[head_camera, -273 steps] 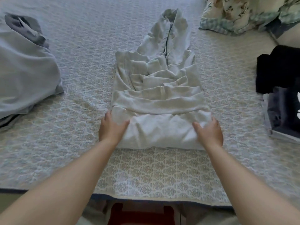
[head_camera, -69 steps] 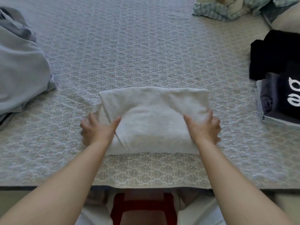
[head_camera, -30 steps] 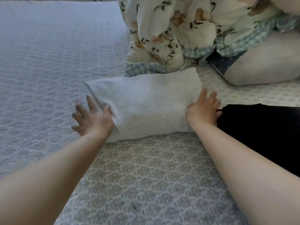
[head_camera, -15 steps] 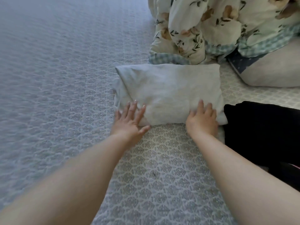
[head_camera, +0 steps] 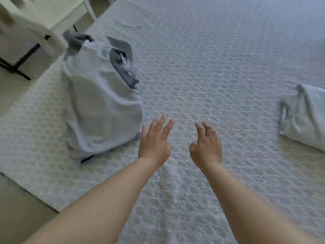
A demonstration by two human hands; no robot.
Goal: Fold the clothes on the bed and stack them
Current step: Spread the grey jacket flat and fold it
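Note:
An unfolded pale blue-grey garment [head_camera: 100,106] with darker grey parts lies in a heap on the left of the bed. The folded light grey hoodie [head_camera: 304,117] rests at the right edge of the view. Between them, above the patterned bedspread [head_camera: 202,59], my left hand [head_camera: 154,140] hovers with its fingers spread and straight, just right of the heap and holding nothing. My right hand [head_camera: 205,147] hovers beside it, fingers loosely bent, also holding nothing.
The bed's near-left edge [head_camera: 29,192] runs diagonally, with floor beyond it. A white piece of furniture with dark legs [head_camera: 40,20] stands off the bed at the top left.
Both hands have let go of the folded hoodie, which now lies at the far right. The view and both hands have swung left toward the unfolded blue-grey garment.

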